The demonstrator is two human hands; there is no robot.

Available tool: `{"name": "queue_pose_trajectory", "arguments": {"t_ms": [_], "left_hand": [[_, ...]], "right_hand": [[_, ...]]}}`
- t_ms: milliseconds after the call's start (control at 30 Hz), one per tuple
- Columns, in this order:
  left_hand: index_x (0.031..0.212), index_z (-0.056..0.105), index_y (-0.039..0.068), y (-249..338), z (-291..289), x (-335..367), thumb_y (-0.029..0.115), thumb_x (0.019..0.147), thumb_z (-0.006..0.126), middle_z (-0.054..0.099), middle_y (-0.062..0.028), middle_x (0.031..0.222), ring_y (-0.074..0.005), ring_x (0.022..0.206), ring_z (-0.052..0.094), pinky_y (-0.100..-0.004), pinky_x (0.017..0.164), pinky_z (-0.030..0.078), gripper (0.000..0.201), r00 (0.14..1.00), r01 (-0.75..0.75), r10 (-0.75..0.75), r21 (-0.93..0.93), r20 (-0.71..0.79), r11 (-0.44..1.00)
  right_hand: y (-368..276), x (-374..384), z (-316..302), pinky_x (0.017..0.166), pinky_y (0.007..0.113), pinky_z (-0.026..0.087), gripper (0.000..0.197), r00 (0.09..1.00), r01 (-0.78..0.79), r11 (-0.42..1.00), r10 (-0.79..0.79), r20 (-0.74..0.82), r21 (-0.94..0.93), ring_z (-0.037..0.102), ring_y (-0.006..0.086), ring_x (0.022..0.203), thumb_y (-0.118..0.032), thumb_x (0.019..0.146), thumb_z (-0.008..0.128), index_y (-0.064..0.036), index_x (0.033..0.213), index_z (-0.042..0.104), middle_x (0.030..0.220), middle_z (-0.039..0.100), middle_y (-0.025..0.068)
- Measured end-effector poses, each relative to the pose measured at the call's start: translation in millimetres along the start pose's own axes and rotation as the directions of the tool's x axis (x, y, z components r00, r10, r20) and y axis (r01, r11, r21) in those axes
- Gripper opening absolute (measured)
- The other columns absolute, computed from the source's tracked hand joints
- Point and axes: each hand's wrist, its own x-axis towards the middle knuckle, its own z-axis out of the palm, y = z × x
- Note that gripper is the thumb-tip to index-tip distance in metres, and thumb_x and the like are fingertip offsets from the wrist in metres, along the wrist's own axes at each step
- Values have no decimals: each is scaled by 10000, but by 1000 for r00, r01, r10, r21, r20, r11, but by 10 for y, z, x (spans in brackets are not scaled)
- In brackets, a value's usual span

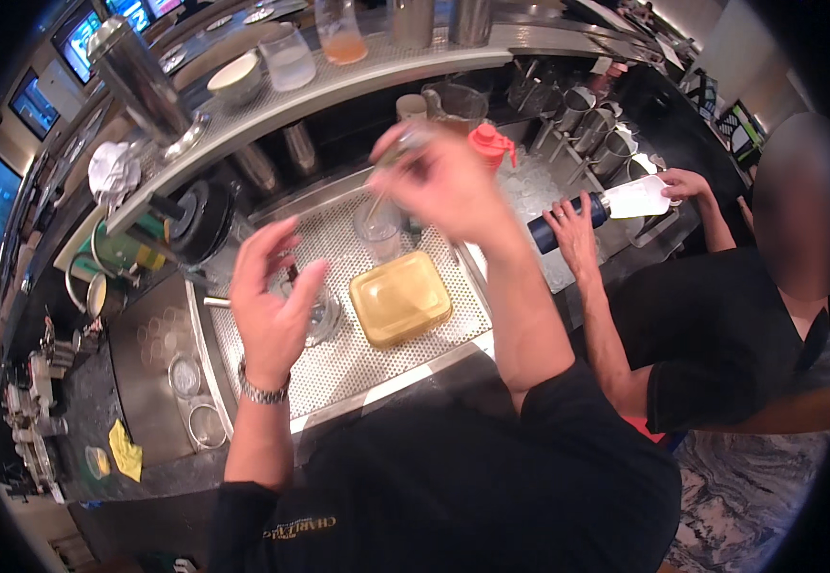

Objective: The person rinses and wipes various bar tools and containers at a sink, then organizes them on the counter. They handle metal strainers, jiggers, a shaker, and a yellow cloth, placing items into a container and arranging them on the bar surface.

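Observation:
My left hand (273, 310) is raised over the left part of a perforated metal bar mat (348, 374), its fingers curved and apart. Partly behind it stands a clear glass (321, 320); I cannot see any grip on the glass. My right hand (448, 186) is closed and smeared by motion. A small shiny, partly greenish thing (405, 148) shows at its fingers, too blurred to name. Just below that hand is a tall clear glass (378, 234) with a thin golden stick in or in front of it. A closed yellow box (401, 299) lies between my arms.
At right, another person's hands hold a dark blue bottle (567, 222) and a white scoop (636, 197) over the ice bin (534, 186). A red-topped bottle (491, 145) stands beyond my right wrist. A raised shelf (338, 91) carries glasses and a shaker (138, 81). A sink (152, 363) lies left.

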Motion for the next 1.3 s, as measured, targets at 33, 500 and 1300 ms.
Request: {"name": "queue_pose_trajectory", "arguments": {"t_ms": [33,500,1300], "left_hand": [[1130,624,-1,-106,-69,-52,48,863,735,640,-72,996,-137,931,620,-281,801,505,293,999,-8,10,31,-49,999],[1420,430,51,-1792,-1003,-1024,311,1002,608,535,-79,1354,-165,1198,535,-331,924,452,523,677,653,-653,-131,-339,746],[987,607,-10,-1264,-527,-274,85,852,753,623,-132,935,-280,871,599,-364,785,469,221,970,140,-235,642,65,754]], "right_hand": [[-194,73,-324,578,234,470,261,976,-80,989,52,-210,-126,586,66,677,-179,848,785,-94,1067,671,846,680,29],[2375,1420,-2698,459,267,428,389,853,-522,800,488,-185,-295,497,94,506,-111,857,743,-173,1232,664,685,546,-12],[3399,1672,-2828,731,287,530,131,861,-140,989,141,-489,39,620,153,855,-118,1017,532,-93,1131,473,1218,650,102]]}}
